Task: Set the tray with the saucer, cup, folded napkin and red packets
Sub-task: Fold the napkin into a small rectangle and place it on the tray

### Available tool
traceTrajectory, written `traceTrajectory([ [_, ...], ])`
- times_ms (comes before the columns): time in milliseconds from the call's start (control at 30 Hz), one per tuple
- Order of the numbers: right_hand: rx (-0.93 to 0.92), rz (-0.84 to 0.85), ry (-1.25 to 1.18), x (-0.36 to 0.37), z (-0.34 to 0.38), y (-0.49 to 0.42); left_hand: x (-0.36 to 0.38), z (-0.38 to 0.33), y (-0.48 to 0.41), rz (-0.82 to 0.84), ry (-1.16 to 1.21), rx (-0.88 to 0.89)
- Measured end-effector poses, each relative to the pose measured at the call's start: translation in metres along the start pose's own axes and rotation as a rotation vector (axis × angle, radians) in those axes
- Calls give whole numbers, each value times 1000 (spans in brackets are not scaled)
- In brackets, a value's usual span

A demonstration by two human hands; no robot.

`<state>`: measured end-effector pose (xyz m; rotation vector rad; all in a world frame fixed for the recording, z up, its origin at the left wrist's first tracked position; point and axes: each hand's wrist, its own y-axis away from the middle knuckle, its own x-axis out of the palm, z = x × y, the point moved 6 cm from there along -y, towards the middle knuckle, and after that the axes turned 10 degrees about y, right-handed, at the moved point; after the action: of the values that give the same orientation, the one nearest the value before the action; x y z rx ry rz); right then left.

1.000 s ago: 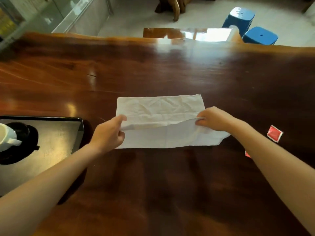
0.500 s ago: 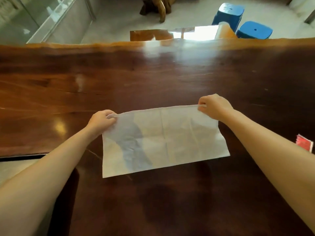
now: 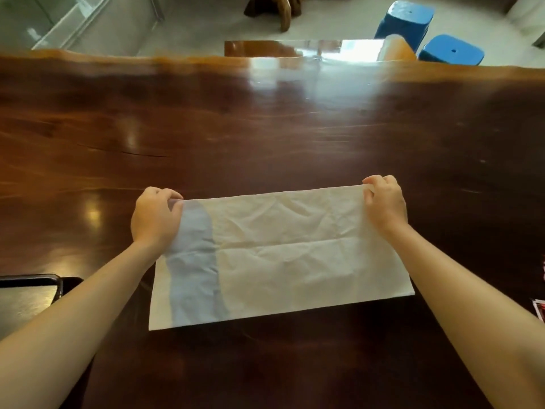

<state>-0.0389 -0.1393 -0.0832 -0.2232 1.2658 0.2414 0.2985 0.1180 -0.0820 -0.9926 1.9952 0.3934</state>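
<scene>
The napkin (image 3: 280,255) lies on the table (image 3: 265,128) at centre. The left hand (image 3: 156,216) and right hand (image 3: 385,205) each pinch a far corner, fingers closed on the cloth, likely squaring a fold. Bare wood toward twelve; tray (image 3: 29,290) at eight, red packet (image 3: 540,311) at four.

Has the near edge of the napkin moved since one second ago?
Yes. Both hands, left hand and right hand, carried that edge of the napkin away from the person toward the table's far edge, unfolding it.
</scene>
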Motion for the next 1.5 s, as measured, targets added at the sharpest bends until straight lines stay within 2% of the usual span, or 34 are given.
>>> traceTrajectory([
  [200,91,-18,-52,3,-8,-2,-3,-1,-3,40,-93,128],
  [400,171,90,-81,1,-11,-10,-4,-3,-16,303,-104,151],
  [567,227,164,-54,1,-11,-14,-2,2,-22,473,-210,117],
  [1033,192,183,-234,-3,-9,-11,-14,8,-17,584,-72,-72],
  [1133,211,190,-362,-1,-14,-9,-16,10,-13,630,-16,-114],
  [1267,258,231,-510,-3,-21,-9,-21,9,-12,611,99,-148],
  [1500,290,241,-576,-3,-23,-7,-21,12,-11,584,120,-158],
])
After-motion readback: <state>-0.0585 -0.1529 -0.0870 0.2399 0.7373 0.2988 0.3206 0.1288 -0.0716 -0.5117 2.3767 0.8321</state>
